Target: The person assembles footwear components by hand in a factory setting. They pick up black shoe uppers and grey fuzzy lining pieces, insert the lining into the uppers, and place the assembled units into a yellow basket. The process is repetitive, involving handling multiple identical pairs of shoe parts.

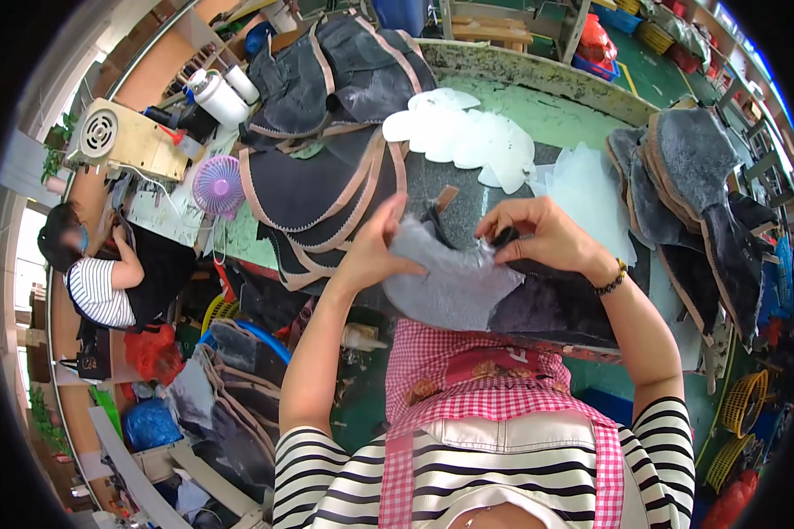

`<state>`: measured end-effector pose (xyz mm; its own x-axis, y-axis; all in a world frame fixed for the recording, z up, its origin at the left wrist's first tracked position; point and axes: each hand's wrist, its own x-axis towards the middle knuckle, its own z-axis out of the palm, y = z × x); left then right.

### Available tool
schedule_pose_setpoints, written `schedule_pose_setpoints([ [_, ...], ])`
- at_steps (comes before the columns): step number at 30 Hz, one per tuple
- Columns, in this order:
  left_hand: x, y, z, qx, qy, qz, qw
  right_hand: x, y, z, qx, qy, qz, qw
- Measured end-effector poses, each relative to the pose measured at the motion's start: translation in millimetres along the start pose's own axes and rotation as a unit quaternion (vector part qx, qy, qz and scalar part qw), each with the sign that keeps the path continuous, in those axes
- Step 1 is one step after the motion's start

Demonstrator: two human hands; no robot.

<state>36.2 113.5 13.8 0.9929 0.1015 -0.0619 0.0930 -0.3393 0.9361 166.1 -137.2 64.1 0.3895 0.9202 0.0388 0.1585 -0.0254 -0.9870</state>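
Observation:
A grey fleecy shoe-upper piece with a dark section at its right is held up just over the table's front edge. My left hand grips its left end, thumb lying on the fleece and fingers behind. At its upper right edge my right hand is closed in a pinch, with a small black bit between thumb and fingers; what exactly that is I cannot make out. Behind the piece lies a short brown strip. Beyond it rest white rounded cut sheets, and translucent sheets sit to their right.
Stacked dark pieces with tan zigzag edging lie left of my hands. More fleecy pieces hang over the table's right side. A purple fan, a white bottle and a cream sewing machine stand left, near a seated co-worker.

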Motion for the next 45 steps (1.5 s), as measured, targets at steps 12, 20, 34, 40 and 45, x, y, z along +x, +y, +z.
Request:
schedule_pose_setpoints([
  [12,-53,53,34,-0.01,0.184,0.245,0.952,-40,-66,-2,-0.269,0.125,-0.044,0.954],
  [20,-74,46,43,-0.17,0.197,0.052,0.964,-38,-70,29,-0.455,0.061,-0.223,0.86],
  [34,-62,17,146,-0.275,0.156,0.005,0.949,59,-90,11,-0.663,-0.117,-0.397,0.624],
  [40,-45,45,49,0.216,0.09,0.163,0.958,-39,0,-11,-0.298,0.195,-0.107,0.928],
  [45,36,54,22,0.432,0.04,0.306,0.848,-89,39,43,-0.237,0.275,-0.109,0.925],
])
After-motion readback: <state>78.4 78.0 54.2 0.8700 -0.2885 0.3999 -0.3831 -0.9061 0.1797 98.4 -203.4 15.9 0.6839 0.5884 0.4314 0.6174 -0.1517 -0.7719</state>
